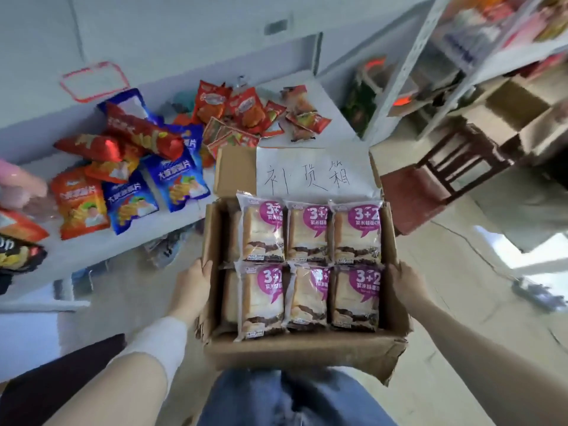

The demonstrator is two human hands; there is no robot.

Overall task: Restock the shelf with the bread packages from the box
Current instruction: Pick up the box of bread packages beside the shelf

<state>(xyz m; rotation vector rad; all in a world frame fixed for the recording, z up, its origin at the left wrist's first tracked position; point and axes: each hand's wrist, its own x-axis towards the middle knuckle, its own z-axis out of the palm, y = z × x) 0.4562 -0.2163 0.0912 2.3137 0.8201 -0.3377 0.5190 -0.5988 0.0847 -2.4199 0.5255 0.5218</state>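
The left hand and right hand grip opposite sides of the box, fingers clamped on its cardboard walls, holding it above the person's jeans. Bread packs fill the box in two rows of three. Its open far flap carries a handwritten paper. Beyond to the left, snack bags lie on the bench. The shelf stands at far right

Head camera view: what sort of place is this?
Probably a small shop or its stockroom. Metal shelving holds packaged goods, snack bags lie piled on a white counter, and both hands carry a cardboard box of bread packages.
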